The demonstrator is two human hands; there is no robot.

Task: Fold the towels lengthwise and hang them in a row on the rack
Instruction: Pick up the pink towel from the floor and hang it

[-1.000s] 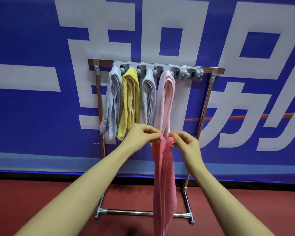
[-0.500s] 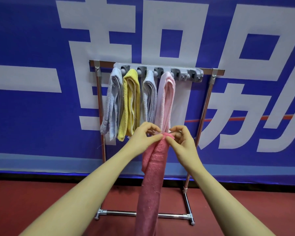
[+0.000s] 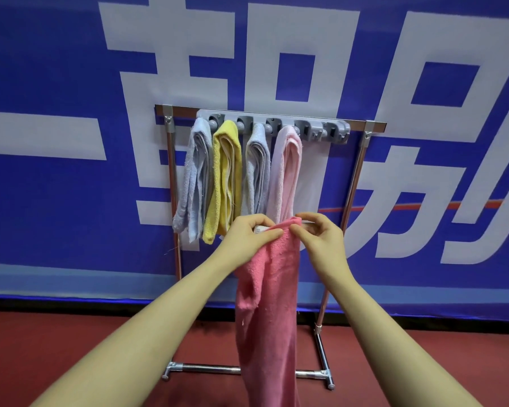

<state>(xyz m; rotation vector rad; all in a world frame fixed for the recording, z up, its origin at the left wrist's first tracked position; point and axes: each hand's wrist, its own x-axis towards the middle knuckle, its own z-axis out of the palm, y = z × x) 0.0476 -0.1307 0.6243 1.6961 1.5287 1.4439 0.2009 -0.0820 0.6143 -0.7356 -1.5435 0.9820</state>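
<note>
Currently both hands hold one deep pink towel (image 3: 269, 292) in front of the rack (image 3: 356, 183). The left hand (image 3: 249, 235) pinches the towel's upper left edge, thumb laid along the cloth and fingers curled over the top; a small white label shows just under those fingers. The right hand (image 3: 321, 240) pinches the upper right corner between thumb and forefinger, the other fingers loosely arched above. The two hands are close together, almost touching at the towel's top edge. From there the towel hangs down in a long narrow drape, folds bunched on its left side, and runs out of view at the bottom edge.

Behind the hands, four folded towels hang side by side from the grey clip bar (image 3: 274, 124) at the top of the rack: a pale blue towel (image 3: 193, 177) at far left, then a yellow towel (image 3: 224, 180), a second pale blue towel (image 3: 257, 171), and a light pink towel (image 3: 285, 171). Neighbouring towels touch or nearly touch. The two clips to the right of the light pink towel carry nothing.

The rack stands on a red floor (image 3: 41, 348) against a blue banner (image 3: 56, 69) with large white characters.
</note>
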